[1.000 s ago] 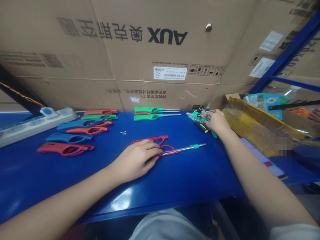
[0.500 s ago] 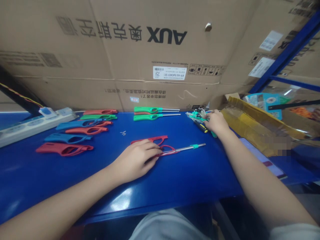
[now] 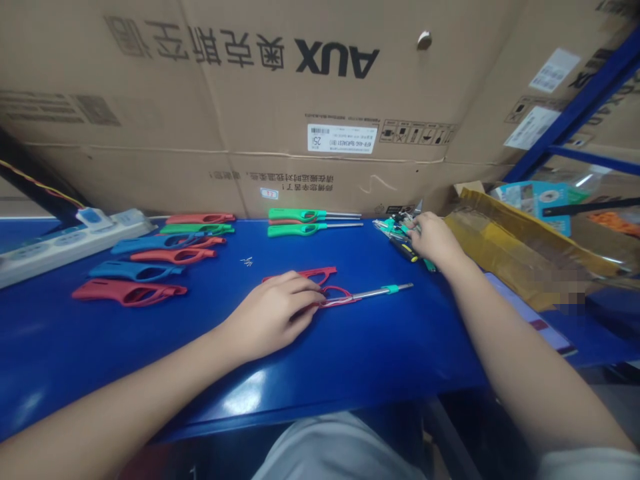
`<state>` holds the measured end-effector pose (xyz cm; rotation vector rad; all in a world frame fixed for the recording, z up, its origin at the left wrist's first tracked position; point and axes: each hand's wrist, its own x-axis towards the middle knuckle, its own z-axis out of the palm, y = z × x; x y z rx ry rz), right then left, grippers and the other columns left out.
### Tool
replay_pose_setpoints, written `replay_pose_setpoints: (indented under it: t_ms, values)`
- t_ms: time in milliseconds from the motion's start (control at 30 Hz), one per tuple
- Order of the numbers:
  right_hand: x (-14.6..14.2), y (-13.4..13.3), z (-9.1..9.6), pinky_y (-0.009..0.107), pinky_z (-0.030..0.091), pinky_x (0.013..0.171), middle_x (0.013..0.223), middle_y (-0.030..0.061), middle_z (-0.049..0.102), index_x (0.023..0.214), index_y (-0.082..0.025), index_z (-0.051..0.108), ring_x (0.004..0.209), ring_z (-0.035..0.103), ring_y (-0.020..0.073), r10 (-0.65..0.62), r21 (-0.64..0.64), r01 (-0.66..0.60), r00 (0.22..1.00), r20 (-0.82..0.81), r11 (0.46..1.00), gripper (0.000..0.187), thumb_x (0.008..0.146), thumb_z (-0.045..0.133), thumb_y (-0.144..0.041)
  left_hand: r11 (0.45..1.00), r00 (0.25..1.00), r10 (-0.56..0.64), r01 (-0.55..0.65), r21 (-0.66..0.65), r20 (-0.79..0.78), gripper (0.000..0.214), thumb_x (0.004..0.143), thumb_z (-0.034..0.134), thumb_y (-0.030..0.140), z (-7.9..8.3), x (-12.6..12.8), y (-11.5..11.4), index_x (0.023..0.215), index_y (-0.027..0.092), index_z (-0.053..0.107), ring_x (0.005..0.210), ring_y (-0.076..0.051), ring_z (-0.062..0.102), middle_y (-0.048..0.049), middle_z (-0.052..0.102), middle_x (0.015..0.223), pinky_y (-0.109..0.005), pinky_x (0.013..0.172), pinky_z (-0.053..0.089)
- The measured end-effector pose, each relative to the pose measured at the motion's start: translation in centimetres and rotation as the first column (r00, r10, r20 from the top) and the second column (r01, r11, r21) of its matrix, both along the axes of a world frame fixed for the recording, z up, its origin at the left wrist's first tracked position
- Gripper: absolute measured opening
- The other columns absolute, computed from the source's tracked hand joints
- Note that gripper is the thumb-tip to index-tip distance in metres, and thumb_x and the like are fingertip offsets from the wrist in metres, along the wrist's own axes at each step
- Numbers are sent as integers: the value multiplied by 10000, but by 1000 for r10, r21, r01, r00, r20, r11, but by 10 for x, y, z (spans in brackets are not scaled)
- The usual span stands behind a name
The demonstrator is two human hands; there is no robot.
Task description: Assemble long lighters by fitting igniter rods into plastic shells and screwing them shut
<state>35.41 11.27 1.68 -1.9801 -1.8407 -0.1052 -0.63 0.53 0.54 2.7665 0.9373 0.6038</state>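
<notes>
My left hand (image 3: pixel 277 310) is closed over a red gas lighter (image 3: pixel 345 297) that lies on the blue table. From the lighter's front sticks a metal tube (image 3: pixel 370 293) with a green collar near its tip. Behind the knuckles shows a separate red casing half (image 3: pixel 317 274). My right hand (image 3: pixel 435 237) reaches to a pile of small parts (image 3: pixel 393 228), green pieces and thin metal bits, at the back. Its fingers are pinched together in the pile; what they hold is hidden. Just below lies a black-and-yellow screwdriver (image 3: pixel 404 250).
Several red, blue and green casings (image 3: pixel 135 272) lie at left beside a white power strip (image 3: pixel 70 243). Lighters with metal tubes (image 3: pixel 300 230) and tiny screws (image 3: pixel 247 261) lie further back. A taped carton (image 3: pixel 520 247) and a phone (image 3: pixel 530 313) are at right; cardboard (image 3: pixel 225 120) walls the back.
The view has shifted slightly. Both hands keep nearly the same places, the left on the red lighter and the right at the pile, its fingers moving a little.
</notes>
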Motion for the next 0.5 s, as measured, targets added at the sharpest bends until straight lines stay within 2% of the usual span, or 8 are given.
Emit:
replay_pose_setpoints:
  t_ms: [133, 200, 267, 333, 400, 433, 500]
  values:
    - [-23, -7, 5, 362, 521, 786, 871, 75, 654, 987, -182, 617, 771, 622, 214, 109, 5, -109, 984, -141, 994, 128, 892, 574, -257, 999, 999, -9, 11, -48, 31, 268, 1001, 517, 235, -5, 3, -3, 1192, 241, 704, 1154, -239, 617, -68, 687, 1240, -399, 984, 527]
    - [-39, -13, 2, 301, 529, 704, 889, 52, 654, 1025, -194, 571, 717, 610, 165, 205, -3, -213, 947, -247, 977, 158, 914, 567, -307, 998, 999, -9, 12, -64, 41, 283, 994, 528, 235, -7, 5, -4, 1229, 227, 685, 1170, -247, 602, -85, 670, 1249, -416, 1018, 510]
    - [-56, -23, -2, 285, 532, 682, 952, 53, 635, 1070, -201, 530, 712, 598, 139, 393, 44, -435, 760, -518, 899, 207, 890, 592, -284, 997, 999, 12, -8, -74, 46, 307, 991, 536, 242, -9, 7, -5, 1270, 215, 659, 1171, -258, 592, -99, 652, 1258, -444, 1043, 492]
    - [-72, -35, -5, 264, 514, 616, 966, 30, 586, 1176, -214, 496, 650, 553, 110, 472, 32, -576, 635, -612, 817, 318, 879, 598, -265, 996, 999, 37, -34, -81, 40, 338, 992, 536, 254, -10, 9, -5, 1313, 207, 631, 1168, -271, 583, -113, 631, 1270, -468, 1042, 487]
    - [-85, -46, -7, 251, 499, 573, 977, 25, 563, 1262, -231, 479, 671, 582, 116, 500, -37, -690, 559, -662, 723, 366, 905, 558, -247, 996, 998, 47, -44, -79, 33, 352, 1000, 523, 254, -11, 11, -5, 1335, 209, 621, 1167, -274, 577, -119, 616, 1272, -474, 1034, 486]
    - [-90, -50, -7, 253, 500, 568, 988, 32, 570, 1235, -231, 513, 686, 600, 121, 507, -69, -725, 543, -669, 685, 316, 921, 543, -254, 996, 999, 44, -42, -76, 32, 348, 1005, 514, 248, -11, 11, -5, 1333, 214, 626, 1167, -272, 575, -118, 612, 1268, -471, 1033, 485]
    - [-95, -56, -8, 263, 500, 598, 1018, 47, 592, 1086, -211, 619, 708, 602, 121, 579, -68, -756, 553, -600, 651, 178, 924, 567, -263, 997, 999, 38, -35, -71, 37, 332, 1012, 501, 235, -12, 11, -4, 1310, 221, 647, 1157, -263, 575, -113, 610, 1251, -463, 1033, 479]
